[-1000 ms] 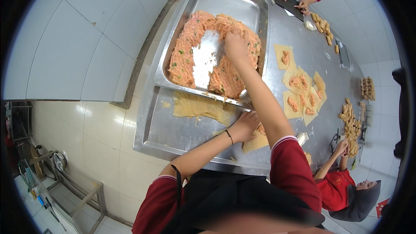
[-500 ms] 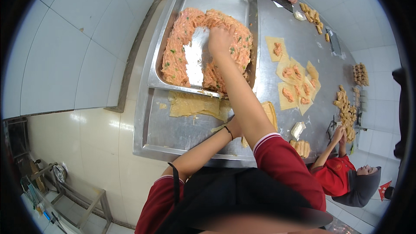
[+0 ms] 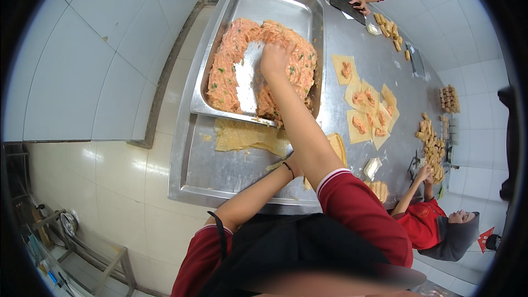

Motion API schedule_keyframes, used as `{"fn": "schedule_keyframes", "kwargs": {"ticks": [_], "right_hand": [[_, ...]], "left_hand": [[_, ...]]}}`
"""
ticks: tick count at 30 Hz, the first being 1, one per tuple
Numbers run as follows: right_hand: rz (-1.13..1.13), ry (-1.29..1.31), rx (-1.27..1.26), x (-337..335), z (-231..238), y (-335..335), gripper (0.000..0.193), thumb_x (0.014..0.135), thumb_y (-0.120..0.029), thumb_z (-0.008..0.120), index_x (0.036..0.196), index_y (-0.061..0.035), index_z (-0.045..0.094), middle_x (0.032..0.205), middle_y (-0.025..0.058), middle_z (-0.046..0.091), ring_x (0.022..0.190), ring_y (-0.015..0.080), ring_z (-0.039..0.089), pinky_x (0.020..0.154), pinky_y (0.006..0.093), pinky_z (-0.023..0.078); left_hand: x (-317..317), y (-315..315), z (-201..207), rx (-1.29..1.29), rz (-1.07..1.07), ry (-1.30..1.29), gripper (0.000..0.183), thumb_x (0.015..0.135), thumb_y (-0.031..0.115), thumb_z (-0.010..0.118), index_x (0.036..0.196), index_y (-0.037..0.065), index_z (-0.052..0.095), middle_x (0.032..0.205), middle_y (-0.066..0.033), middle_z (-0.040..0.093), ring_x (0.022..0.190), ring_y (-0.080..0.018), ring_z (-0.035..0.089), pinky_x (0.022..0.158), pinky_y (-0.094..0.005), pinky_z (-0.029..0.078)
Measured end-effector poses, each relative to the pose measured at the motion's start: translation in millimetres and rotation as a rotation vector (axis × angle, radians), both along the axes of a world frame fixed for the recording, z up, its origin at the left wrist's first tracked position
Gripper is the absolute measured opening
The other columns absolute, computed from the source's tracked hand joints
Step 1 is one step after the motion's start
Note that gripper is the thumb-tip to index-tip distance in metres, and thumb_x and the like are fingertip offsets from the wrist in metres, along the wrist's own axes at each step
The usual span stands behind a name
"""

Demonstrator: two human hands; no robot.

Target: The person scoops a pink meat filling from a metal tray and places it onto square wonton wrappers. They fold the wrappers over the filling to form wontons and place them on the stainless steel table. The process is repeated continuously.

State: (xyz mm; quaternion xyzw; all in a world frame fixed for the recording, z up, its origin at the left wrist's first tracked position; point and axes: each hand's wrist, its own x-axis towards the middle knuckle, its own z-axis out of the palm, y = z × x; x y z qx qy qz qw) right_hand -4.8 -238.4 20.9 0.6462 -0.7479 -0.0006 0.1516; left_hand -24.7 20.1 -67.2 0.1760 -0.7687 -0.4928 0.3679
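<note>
Right hand (image 3: 276,59): fingers curled at orange filling (image 3: 303,66) inside tray (image 3: 280,3); pinch unclear. Left hand (image 3: 295,164) nearside of tray, mostly hidden, can't tell. Best: small, even portions.

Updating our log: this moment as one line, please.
right hand: at orange filling; left hand: mostly hidden behind right forearm; topped wrappers: right of tray

the right hand (image 3: 276,59) dips its fingers into pinkish-orange, green-flecked filling (image 3: 303,55) in a deep steel tray (image 3: 269,3); the right forearm (image 3: 301,118) mostly hides the left hand (image 3: 296,165). open square wrappers (image 3: 369,111) topped with filling lie on the steel table (image 3: 407,93).
</note>
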Motion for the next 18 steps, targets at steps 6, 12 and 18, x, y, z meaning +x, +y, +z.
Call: {"fn": "schedule_keyframes", "kwargs": {"ticks": [6,12,18], "right_hand": [[-0.003,-0.055,0.084,1,2,1,0.016,0.079,-0.003,0.057,0.083,-0.0059,0.072,0.09,0.0151,0.07,0.097,0.0255,0.065,0.112,0.0497,0.018],[-0.005,-0.136,0.115,6,3,1,0.015,0.078,-0.004,0.06,0.079,-0.0079,0.074,0.082,0.0103,0.07,0.087,0.0215,0.067,0.114,0.0497,0.018],[0.216,-0.602,0.181,-27,38,20,0.013,0.079,-0.005,0.062,0.084,-0.001,0.073,0.084,0.0125,0.071,0.08,0.0225,0.069,0.109,0.0458,0.027]], "left_hand": [[-6,3,-9,-0.027,0.023,-0.022,0.046,0.097,0.021,0.05,0.14,0.004,0.042,0.135,-0.0104,0.047,0.122,-0.0227,0.044,0.107,-0.0349,0.031],[-13,-3,-19,0.022,-0.005,-0.026,0.048,0.095,0.023,0.053,0.138,0.004,0.043,0.13,-0.0127,0.049,0.12,-0.026,0.045,0.106,-0.0378,0.031],[2,-6,32,-0.308,0.086,-0.274,0.064,0.074,0.028,0.072,0.13,0.005,0.049,0.133,-0.0172,0.046,0.126,-0.0328,0.041,0.105,-0.0464,0.029]]}}
